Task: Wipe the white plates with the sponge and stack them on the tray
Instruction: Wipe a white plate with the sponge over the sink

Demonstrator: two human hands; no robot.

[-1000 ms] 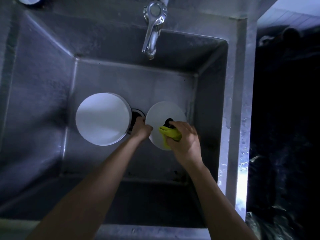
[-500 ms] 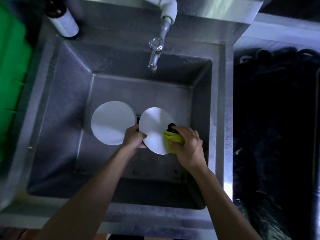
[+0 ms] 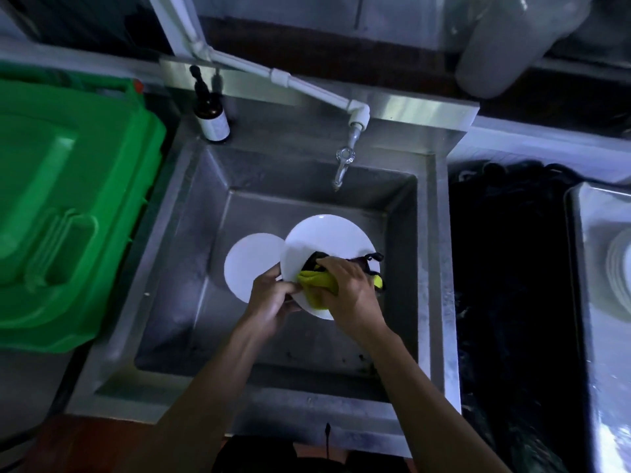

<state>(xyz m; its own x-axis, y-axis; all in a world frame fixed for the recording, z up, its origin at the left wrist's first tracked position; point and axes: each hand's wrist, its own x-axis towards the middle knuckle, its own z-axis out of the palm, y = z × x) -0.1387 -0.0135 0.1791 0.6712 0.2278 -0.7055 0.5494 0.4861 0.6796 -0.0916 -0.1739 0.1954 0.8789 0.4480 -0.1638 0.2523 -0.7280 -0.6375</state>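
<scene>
Now L grip pinches plate rim, R grip clutches sponge on it

White, plain and unpatterned: the held plate and the second plate lying in the sink. Yellow-green with black trim and a black loop: the sponge. Dull grey steel, mottled with darker smudges: the sink. Silver chrome on the tap, white on the pipe feeding it. Bright green all over: the bin lid. Dark brown with a white label and black pump: the bottle. Pale white stack of plates at far right, on a grey steel tray
</scene>
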